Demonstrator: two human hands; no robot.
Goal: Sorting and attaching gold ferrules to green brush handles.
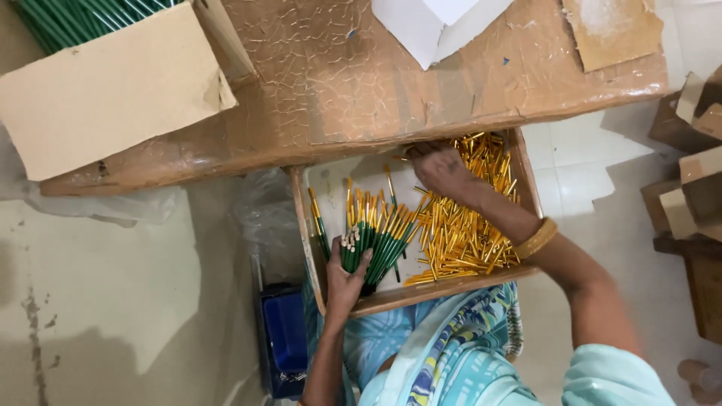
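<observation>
Inside tray (310, 218), left hand (344, 280) gripping pens (372, 237)

Open cardboard box (113, 90) at ten o'clock on the table (338, 90), plain tan flap folded forward, green sticks showing inside. Flat white paper sheet (432, 26) at twelve o'clock, blank. Torn brown cardboard piece (613, 30) at one o'clock. Stacked brown cartons (696, 188) on the floor at three o'clock. No labels, signs or screens.
</observation>
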